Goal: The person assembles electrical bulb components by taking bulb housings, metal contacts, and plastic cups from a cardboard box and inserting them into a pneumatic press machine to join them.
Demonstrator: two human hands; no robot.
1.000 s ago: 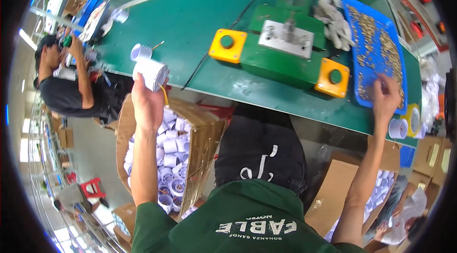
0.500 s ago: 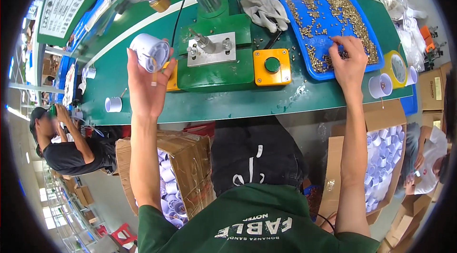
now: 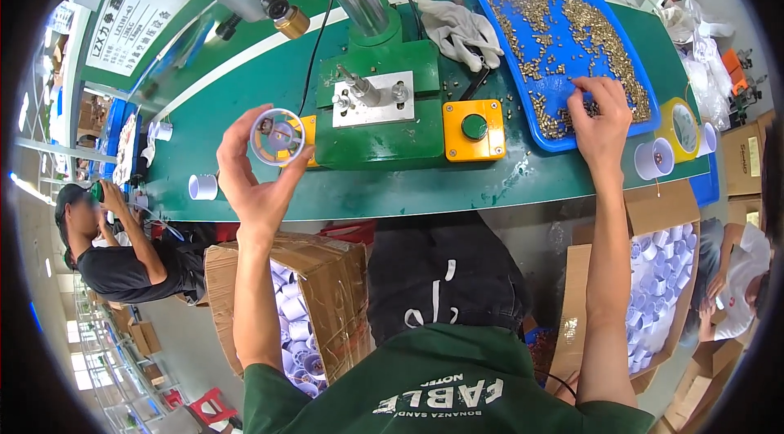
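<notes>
My left hand (image 3: 260, 193) grips a white plastic cup-shaped part (image 3: 278, 158) by its sides, left of the press base. The open round end of the part faces me, and small reddish and metallic bits show inside. At the right, my right hand (image 3: 603, 125) is over the near edge of a blue tray (image 3: 539, 133) of small brass pieces (image 3: 608, 34). Its thumb and forefinger are closed toward each other; whatever they hold is too small to make out. Between my hands stands a green press base (image 3: 380, 142) with a metal fixture (image 3: 371, 99) on top.
A yellow box with a green button (image 3: 474, 130) is beside the press. White gloves (image 3: 459, 32) lie behind it. A white cup (image 3: 202, 186) is at far left, another (image 3: 653, 158) by a tape roll (image 3: 679, 125). Cardboard boxes (image 3: 331, 295) of white parts stand below the table.
My left hand has turned the cup-shaped part, so its open end now faces me. My right hand stays at the tray with little change. The view has shifted slightly, showing an orange-edged machine part above.
</notes>
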